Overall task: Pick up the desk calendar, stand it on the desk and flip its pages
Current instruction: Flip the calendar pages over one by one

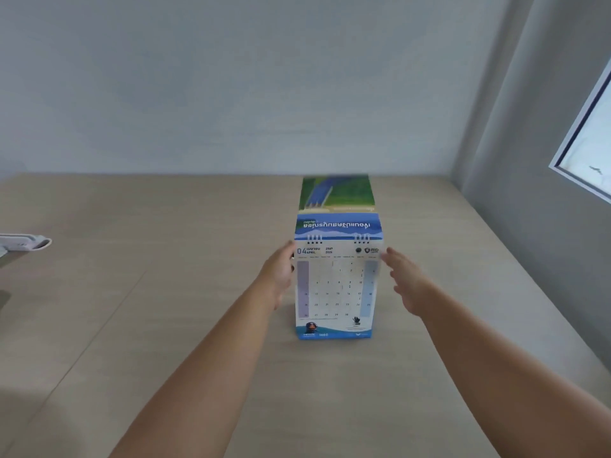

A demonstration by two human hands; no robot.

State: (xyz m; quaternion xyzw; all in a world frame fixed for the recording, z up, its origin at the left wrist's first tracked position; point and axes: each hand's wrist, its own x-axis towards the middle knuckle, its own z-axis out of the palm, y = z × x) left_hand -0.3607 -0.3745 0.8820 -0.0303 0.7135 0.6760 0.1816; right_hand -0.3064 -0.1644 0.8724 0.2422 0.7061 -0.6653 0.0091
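Desk calendar (pixel 337 289) stood on desk (pixel 165 292), between loosely spread fingers of left hand (pixel 279 276) and right hand (pixel 405 282); April shown, flipping judged underway

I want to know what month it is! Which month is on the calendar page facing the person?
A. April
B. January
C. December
A. The desk calendar stands on the desk, and the top of its front page reads "04 APRIL". The left hand and right hand sit at its two sides.
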